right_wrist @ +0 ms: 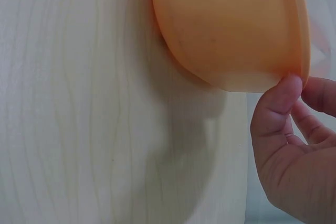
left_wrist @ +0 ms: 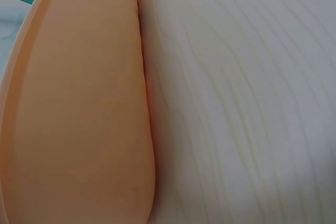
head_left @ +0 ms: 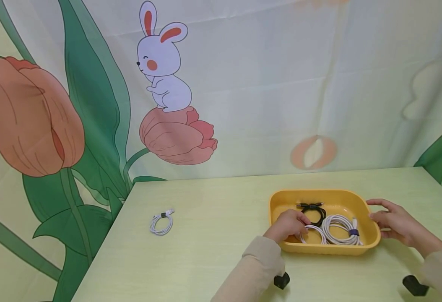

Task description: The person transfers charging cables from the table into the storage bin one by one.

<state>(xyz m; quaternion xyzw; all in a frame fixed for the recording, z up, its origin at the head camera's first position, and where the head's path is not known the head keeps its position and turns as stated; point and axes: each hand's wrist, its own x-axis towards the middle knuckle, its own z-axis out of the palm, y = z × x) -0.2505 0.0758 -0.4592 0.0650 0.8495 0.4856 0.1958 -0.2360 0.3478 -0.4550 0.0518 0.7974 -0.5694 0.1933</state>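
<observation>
A yellow tray (head_left: 330, 250) stands on the table's right side. In it lie a black cable (head_left: 320, 218) bundled with a tie, a large white cable coil (head_left: 332, 240) with a dark blue tie, and a smaller white cable coil (head_left: 323, 235). My left hand (head_left: 289, 224) reaches over the tray's left end and pinches the smaller coil, its fingertips partly hidden. At the opposite end, my right hand (head_left: 398, 224) holds the tray's rim. Seen from the right wrist, the thumb (right_wrist: 283, 95) presses the tray's outer wall near the rim. Only the tray's outer side (left_wrist: 79, 98) shows in the left wrist view.
Another white cable coil (head_left: 161, 224) with a black tie lies on the table's left part. A printed curtain (head_left: 243, 92) hangs behind the table's back edge. Black pieces (head_left: 281, 280) sit below both wrists.
</observation>
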